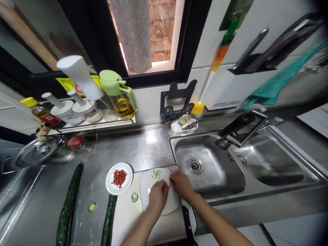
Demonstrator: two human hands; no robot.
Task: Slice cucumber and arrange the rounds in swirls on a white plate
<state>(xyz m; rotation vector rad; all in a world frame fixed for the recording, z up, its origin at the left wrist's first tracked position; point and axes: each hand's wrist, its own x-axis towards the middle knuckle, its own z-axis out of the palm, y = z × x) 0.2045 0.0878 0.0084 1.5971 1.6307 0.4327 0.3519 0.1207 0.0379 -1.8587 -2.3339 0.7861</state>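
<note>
Over the white square plate [146, 182] both of my hands are close together, fingers pinched. My left hand [158, 195] is closed, and its fingertips are hidden behind the knuckles. My right hand [181, 184] pinches at a small green cucumber slice [169, 185] that shows between the two hands. Thin cucumber slices lie in a pinwheel [156, 174] near the plate's far edge. The plate rests on a pale cutting board [125, 218]. A cut cucumber piece [134, 196] sits on the board, left of the plate. Red goji-like berries [119, 178] fill the middle of a small round white plate [109, 188].
A whole cucumber [68, 208] and a cucumber end [92, 207] lie on the steel counter; another cucumber [109, 220] lies along the board's left edge. A black-handled knife [189, 225] is right of the board. Beyond are a double sink [210, 164] and an oil jug [120, 99].
</note>
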